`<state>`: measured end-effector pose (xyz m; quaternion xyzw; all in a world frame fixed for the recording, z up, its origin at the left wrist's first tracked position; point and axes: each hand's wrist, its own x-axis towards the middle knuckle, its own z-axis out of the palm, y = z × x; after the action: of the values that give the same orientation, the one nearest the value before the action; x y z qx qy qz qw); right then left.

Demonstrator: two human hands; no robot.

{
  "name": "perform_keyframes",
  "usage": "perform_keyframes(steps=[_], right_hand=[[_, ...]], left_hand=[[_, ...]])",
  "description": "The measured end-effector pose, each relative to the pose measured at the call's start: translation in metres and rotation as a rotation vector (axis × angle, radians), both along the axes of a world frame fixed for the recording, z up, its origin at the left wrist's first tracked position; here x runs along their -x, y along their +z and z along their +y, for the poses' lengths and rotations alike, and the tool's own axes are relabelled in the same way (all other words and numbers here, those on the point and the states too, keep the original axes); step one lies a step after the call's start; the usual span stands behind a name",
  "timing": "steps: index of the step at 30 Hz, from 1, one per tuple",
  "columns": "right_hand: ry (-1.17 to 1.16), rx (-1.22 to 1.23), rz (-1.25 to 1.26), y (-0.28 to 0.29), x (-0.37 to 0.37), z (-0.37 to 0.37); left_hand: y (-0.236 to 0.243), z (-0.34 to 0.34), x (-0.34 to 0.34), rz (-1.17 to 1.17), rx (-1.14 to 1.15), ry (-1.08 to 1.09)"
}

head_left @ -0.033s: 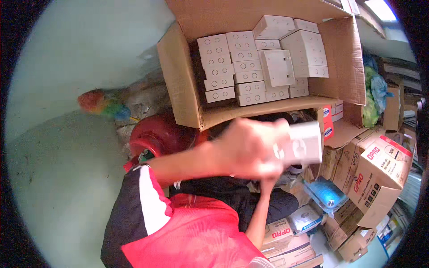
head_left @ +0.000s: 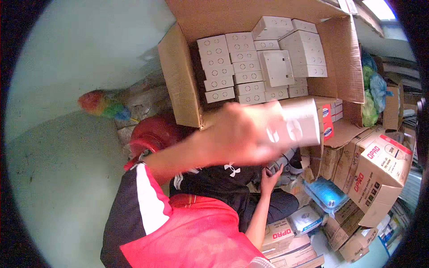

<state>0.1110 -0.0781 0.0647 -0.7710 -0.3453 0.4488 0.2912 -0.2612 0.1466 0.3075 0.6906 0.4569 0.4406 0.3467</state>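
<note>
Near side of the open carton (head_left: 178,76) | left grip (head_left: 243,131) closed on the left end of a white box (head_left: 307,120), blurred | right grip (head_left: 269,181) nearer, hold unclear | box likely light, stiff, slightly slick; best held by opposite solid edges, off the round knockouts (head_left: 295,130)

The left arm (head_left: 192,154) bends at the elbow and reaches across to the right. The left hand (head_left: 248,131) looks blurry, with its fingers curled in a grip. The right arm (head_left: 258,223) points up, and the right hand (head_left: 269,181) is lower than the left one.
</note>
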Motion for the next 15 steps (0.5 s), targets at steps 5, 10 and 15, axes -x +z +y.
perform_keyframes(steps=[5, 10, 15], right_hand=[[0.025, -0.029, -0.085, 0.004, -0.003, -0.002], [0.008, -0.035, -0.086, 0.003, -0.009, -0.013], [-0.033, -0.057, -0.06, 0.001, -0.008, -0.016]], left_hand=[[0.013, 0.056, 0.078, 0.441, 0.045, 0.13], [-0.013, 0.067, 0.096, 0.664, 0.232, -0.178], [-0.061, 0.074, 0.09, 0.751, 0.278, -0.357]])
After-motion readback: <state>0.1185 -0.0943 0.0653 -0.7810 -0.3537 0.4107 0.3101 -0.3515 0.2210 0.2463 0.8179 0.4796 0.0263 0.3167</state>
